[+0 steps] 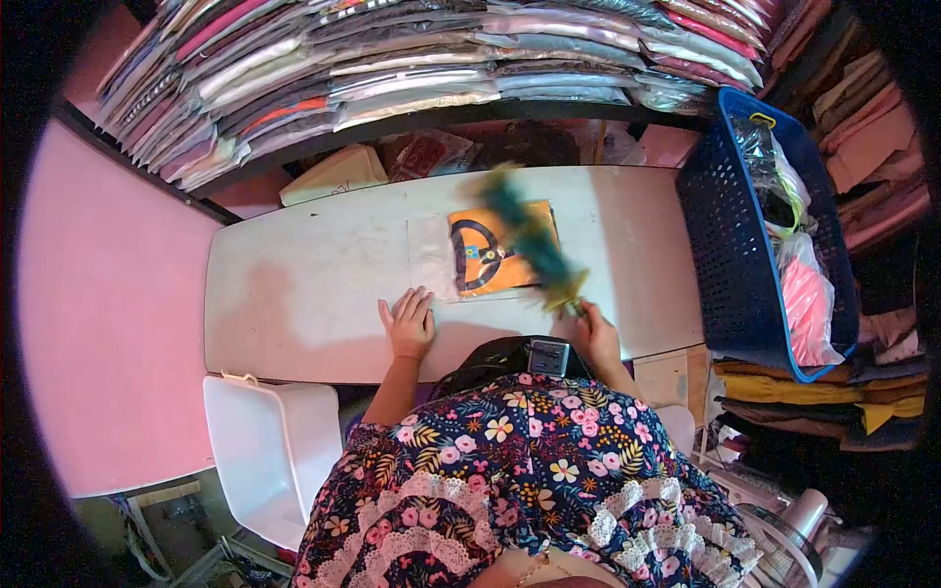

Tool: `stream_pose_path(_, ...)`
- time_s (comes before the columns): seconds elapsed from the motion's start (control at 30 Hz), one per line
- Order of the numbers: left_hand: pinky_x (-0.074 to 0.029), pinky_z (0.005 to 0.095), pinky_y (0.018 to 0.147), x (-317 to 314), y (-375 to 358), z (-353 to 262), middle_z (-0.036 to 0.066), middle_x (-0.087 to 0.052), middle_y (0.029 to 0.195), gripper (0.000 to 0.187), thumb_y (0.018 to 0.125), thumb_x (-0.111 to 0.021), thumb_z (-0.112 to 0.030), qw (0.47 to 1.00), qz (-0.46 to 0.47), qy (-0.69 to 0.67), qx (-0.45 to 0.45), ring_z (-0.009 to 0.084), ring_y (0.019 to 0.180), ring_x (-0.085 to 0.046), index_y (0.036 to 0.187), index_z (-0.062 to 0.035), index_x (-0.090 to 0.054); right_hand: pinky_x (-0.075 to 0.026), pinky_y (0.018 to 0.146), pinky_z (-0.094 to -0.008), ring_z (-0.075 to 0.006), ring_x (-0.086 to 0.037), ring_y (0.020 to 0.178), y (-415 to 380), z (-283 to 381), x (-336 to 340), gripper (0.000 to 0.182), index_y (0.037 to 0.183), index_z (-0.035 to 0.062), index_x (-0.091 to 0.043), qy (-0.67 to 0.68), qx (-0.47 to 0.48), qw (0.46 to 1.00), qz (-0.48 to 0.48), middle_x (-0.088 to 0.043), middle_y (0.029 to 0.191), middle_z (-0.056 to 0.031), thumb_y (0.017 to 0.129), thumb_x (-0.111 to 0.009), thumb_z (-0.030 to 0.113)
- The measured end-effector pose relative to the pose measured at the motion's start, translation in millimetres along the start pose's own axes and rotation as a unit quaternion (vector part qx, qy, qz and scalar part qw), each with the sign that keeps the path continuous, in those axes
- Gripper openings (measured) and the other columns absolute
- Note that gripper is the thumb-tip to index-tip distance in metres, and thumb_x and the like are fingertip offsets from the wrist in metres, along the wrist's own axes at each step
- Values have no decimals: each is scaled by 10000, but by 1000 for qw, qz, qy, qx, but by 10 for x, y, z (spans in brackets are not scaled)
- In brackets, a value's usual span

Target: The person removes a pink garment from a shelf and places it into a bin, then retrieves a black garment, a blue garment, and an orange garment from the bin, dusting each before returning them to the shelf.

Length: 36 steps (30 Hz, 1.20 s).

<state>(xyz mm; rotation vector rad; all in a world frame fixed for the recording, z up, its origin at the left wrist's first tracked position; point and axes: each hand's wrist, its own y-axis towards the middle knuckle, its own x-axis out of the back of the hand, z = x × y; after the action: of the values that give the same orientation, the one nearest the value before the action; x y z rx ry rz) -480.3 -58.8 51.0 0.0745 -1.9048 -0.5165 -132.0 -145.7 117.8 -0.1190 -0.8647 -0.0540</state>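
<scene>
A duster-like object [534, 238], green and yellow and blurred by motion, extends over the table from my right hand [594, 333], whose fingers are closed round its near end. Beneath it lies a flat orange packet [480, 276] with a dark curved print, in a clear plastic sleeve that reaches out to its left. My left hand [410, 321] rests flat on the white table [314, 294], fingers spread, just below and left of the sleeve, holding nothing.
Bagged folded clothes [412, 69] fill the shelf behind the table. A blue basket [708, 245] with plastic-wrapped items stands at the right edge. At the lower left is a white bin [257, 446]. Folded fabrics [818, 397] are stacked at the right.
</scene>
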Motion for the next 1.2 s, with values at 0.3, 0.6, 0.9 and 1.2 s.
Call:
stream_pose_path(0.3,-139,599,1063,-45,1,36,-29,-606,1175,292,779,-590,-190,1000,-19,25,5,156,1159,-514,1062,-206,-659,-499,714,-443,-394,-610,853,-5,-39,-79,391,1228,132,-495,17,98,994,49,-635,988,-188,852,-604,155)
stream_pose_path(0.6,-105,587,1081,35,5,-15,55,-505,1304,364,780,-576,-165,1000,-1,-16,9,236,1259,-420,1142,-169,-612,-504,723,-421,-386,-617,847,171,41,-37,380,1224,110,-502,35,43,997,62,-639,960,-201,852,-577,136)
stream_pose_path(0.9,-95,580,1088,-1,-36,10,147,-288,1467,543,753,-615,-223,1000,9,1,17,308,1372,-235,1280,-196,-490,-511,669,-420,-385,-623,818,259,67,-139,403,1229,134,-502,42,73,996,28,-637,963,-195,838,-598,130)
stream_pose_path(1.2,-114,628,1064,-12,-44,-1,136,-293,1466,594,761,-613,-223,1000,-4,-30,0,285,1363,-268,1330,-206,-444,-489,752,-421,-378,-624,844,218,348,20,357,1238,138,-493,1,136,974,181,-644,957,-183,886,-529,182)
